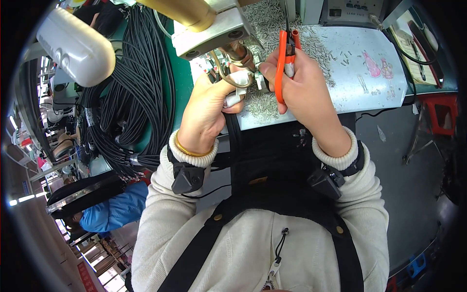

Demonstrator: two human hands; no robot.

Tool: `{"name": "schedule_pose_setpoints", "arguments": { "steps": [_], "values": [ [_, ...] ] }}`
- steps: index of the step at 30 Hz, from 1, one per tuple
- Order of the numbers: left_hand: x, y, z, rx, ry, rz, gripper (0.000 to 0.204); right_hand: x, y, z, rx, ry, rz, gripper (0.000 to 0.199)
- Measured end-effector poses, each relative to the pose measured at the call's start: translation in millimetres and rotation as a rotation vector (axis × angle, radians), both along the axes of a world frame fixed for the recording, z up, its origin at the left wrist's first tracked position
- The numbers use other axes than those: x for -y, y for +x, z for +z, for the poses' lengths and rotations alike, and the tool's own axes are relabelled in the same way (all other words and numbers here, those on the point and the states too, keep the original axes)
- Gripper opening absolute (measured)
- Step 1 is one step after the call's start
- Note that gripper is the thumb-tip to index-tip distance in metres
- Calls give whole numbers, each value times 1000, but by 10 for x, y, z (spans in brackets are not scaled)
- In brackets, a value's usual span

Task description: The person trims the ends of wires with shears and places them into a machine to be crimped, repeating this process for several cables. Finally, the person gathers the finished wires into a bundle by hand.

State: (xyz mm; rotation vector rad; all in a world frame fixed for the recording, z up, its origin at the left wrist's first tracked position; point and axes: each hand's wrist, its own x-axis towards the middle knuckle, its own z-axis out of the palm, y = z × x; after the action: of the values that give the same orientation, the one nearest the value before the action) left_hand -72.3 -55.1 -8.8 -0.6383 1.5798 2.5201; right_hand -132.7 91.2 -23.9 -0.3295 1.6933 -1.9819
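Note:
My left hand (202,109) is closed beside the tip of a bench machine, with white wrapping (239,78) on its fingers. Just behind its thumb, thin coloured wire ends (212,74) show; what the fingers grip is mostly hidden. My right hand (311,85) is wrapped round orange-handled pliers (280,73), jaws pointing away from me. Its thumb and fingertips come close to a small metal part (261,82) under the machine; whether they touch it I cannot tell. A curved metal tube (221,70) passes over my left fingertips.
The machine's metal block (211,36) hangs over my hands. Small silvery pins (272,24) lie scattered across the pale work surface (360,53). Bundled black cables (141,73) lie at left, below a white lamp-like housing (78,48). A red stool (440,114) stands right; a person in blue (114,207) sits left.

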Motion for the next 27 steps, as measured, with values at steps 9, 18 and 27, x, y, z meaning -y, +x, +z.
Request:
{"name": "schedule_pose_setpoints", "arguments": {
  "steps": [9, 18, 27],
  "values": [
    [-25, 52, 17, 8, -25, 13, 16, -26, 44, 10, 0, -20, 10, 17],
    [-233, 456, 124, -18, -137, 57, 17, -233, 304, -19, -486, 183, -222, 13],
    [-413, 760, -19, -96, -498, -62, 11, -269, 536, 113, -762, 176, -101, 14]
  ]
}}
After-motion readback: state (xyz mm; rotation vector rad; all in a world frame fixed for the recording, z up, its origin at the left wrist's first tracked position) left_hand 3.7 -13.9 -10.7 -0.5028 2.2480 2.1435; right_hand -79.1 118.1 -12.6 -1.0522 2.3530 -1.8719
